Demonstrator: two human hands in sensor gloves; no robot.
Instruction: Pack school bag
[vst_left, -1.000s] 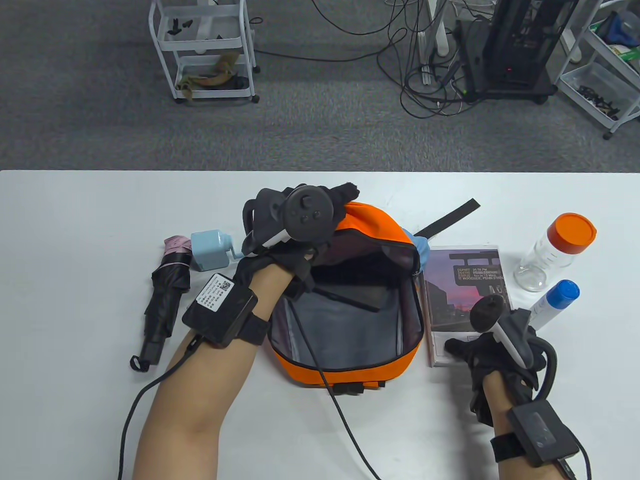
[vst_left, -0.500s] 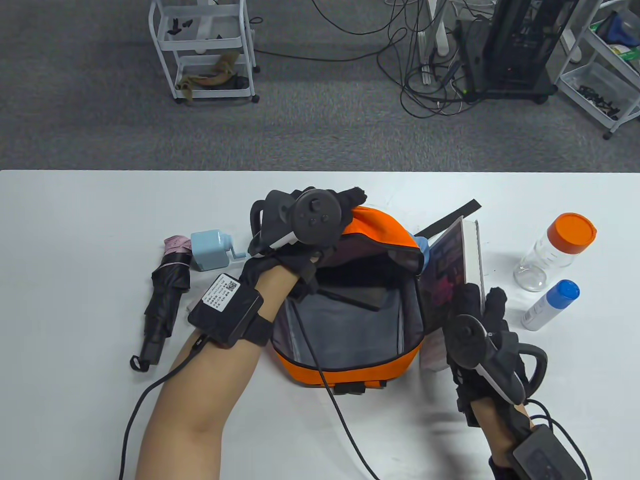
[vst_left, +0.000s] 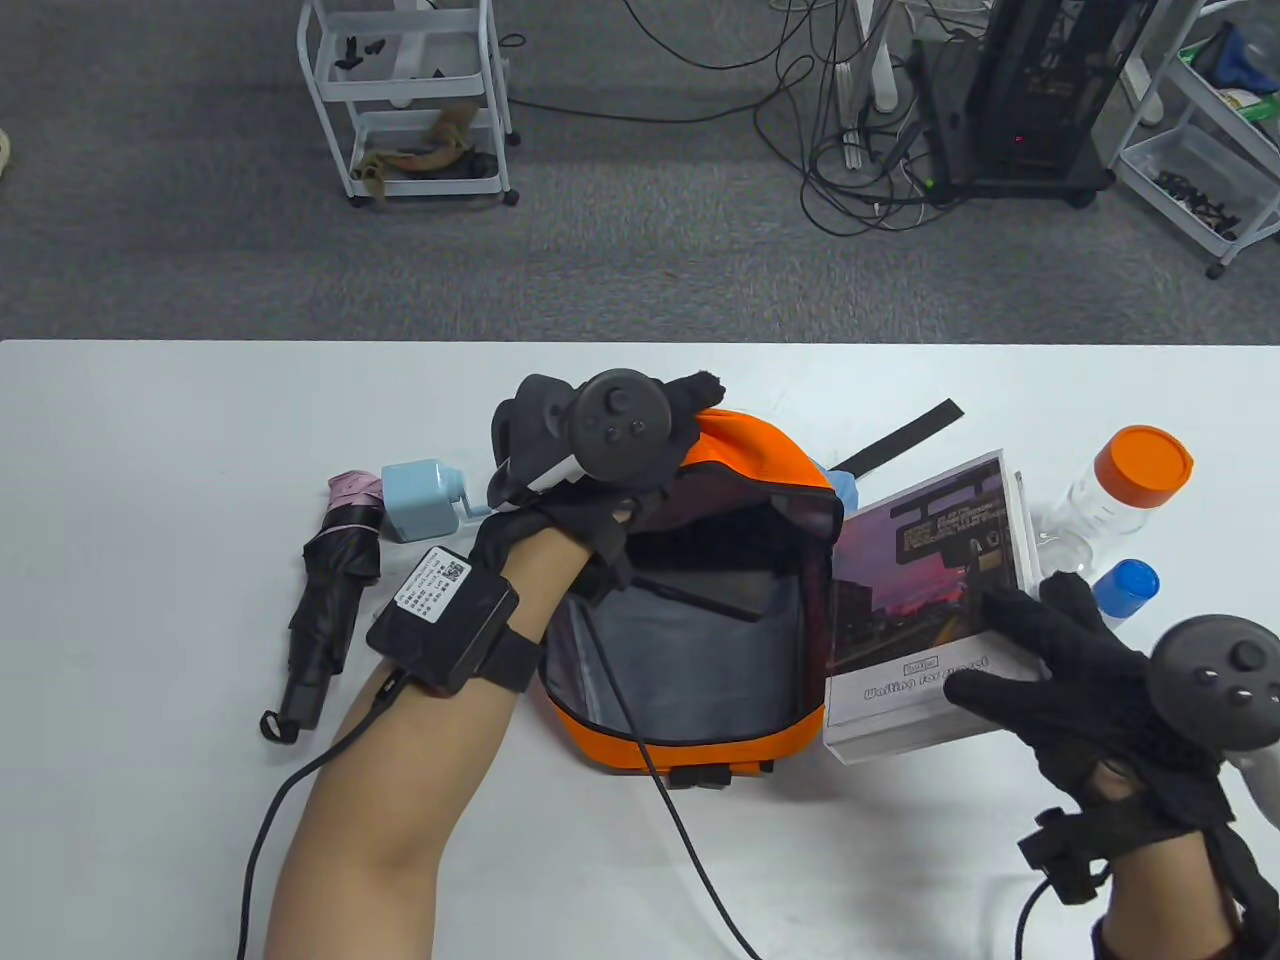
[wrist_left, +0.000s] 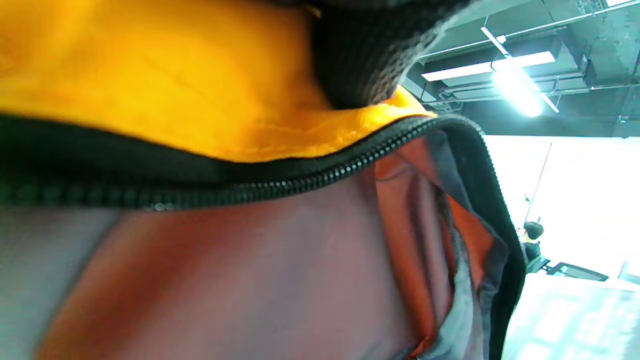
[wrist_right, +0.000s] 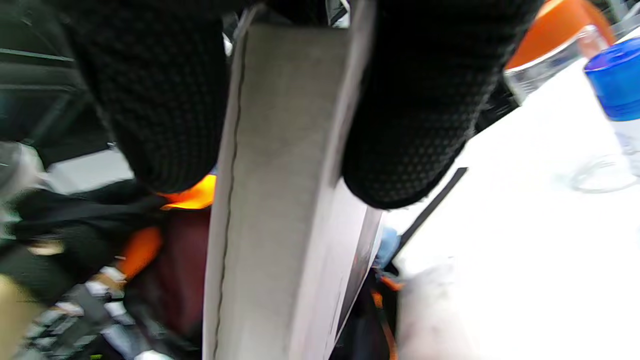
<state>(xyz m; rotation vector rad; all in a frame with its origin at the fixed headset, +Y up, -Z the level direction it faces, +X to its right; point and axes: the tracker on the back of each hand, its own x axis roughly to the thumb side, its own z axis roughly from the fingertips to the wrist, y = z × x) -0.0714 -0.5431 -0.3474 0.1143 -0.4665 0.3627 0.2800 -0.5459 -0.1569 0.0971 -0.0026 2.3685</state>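
The orange school bag (vst_left: 700, 722) lies open at the table's centre, and a dark flat item (vst_left: 725, 592) sits inside. My left hand (vst_left: 690, 400) grips the bag's far flap and holds the mouth open. In the left wrist view a gloved finger (wrist_left: 360, 55) pinches the orange fabric (wrist_left: 175, 75) above the zip. My right hand (vst_left: 1040, 650) holds a book (vst_left: 920, 570) with a purple dusk cover, raised and tilted just right of the bag. In the right wrist view its fingers (wrist_right: 415, 125) clamp the book's page edge (wrist_right: 280, 200).
A glass jar with an orange lid (vst_left: 1110, 500) and a blue-capped white bottle (vst_left: 1125, 585) stand behind the book at the right. A folded black umbrella (vst_left: 325, 610) and a light blue bottle (vst_left: 420, 498) lie left of the bag. A black strap (vst_left: 900, 435) trails behind it.
My right hand picked the book up off the table, tipped it on edge, and now holds it raised beside the bag. The left hand barely moved on the flap.
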